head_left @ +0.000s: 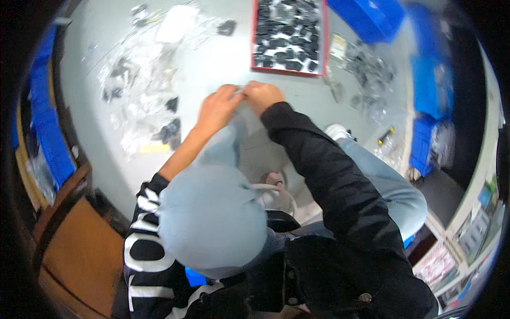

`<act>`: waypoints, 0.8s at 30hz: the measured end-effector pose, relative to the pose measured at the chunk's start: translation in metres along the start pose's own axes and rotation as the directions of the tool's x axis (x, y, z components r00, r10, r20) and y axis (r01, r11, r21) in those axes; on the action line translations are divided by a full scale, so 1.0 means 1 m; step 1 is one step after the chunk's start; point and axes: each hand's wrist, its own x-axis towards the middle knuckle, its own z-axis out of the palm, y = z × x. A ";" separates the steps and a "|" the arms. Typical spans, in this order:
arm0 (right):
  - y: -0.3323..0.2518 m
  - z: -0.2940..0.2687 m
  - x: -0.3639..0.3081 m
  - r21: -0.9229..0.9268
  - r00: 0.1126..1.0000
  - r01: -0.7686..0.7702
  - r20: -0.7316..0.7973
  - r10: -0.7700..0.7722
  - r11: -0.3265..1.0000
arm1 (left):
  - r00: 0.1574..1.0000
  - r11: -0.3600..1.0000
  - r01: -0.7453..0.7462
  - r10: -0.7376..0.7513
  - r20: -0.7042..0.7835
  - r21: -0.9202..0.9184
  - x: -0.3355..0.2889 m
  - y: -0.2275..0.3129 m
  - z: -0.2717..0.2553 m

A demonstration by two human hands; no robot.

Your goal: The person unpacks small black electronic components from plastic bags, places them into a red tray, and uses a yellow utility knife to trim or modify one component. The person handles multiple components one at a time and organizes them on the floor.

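My left hand (217,109) and my right hand (263,97) meet fingertip to fingertip over the floor, above my knee. Both are closed in a pinch. A small greyish bit shows between them, too small and blurred to name. Just beyond my right hand lies a shallow red-rimmed box (289,72). Many small black pieces (289,41) are spread over its white inside.
Clear plastic bags (141,80) with some dark pieces lie heaped on the left. More bagged parts (372,74) lie to the right of the box. Blue bins (372,18) stand at the back right, others (48,133) at far left. A brown chair (79,255) is beside me.
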 end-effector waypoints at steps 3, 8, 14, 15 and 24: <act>0.008 -0.001 -0.005 0.326 0.979 -0.041 -0.174 0.103 0.944 | 0.989 0.987 0.144 -0.146 -0.030 -0.078 -0.001 -0.011 -0.002; 0.074 -0.004 -0.033 0.437 0.809 -0.200 -0.431 0.399 0.877 | 0.828 0.810 0.476 -0.544 -0.136 -0.342 -0.008 -0.059 0.006; 0.218 0.009 -0.132 0.432 0.377 -0.770 -0.285 0.881 0.470 | 0.545 0.513 0.761 -0.837 -0.037 -0.398 -0.041 -0.166 0.021; 0.237 0.012 -0.146 0.407 0.305 -0.820 -0.285 0.909 0.403 | 0.533 0.502 0.771 -0.845 -0.036 -0.392 -0.049 -0.182 0.021; 0.279 0.036 -0.135 0.062 0.587 -0.729 -0.453 0.671 0.681 | 0.567 0.583 0.754 -0.810 -0.148 -0.303 -0.094 -0.218 -0.023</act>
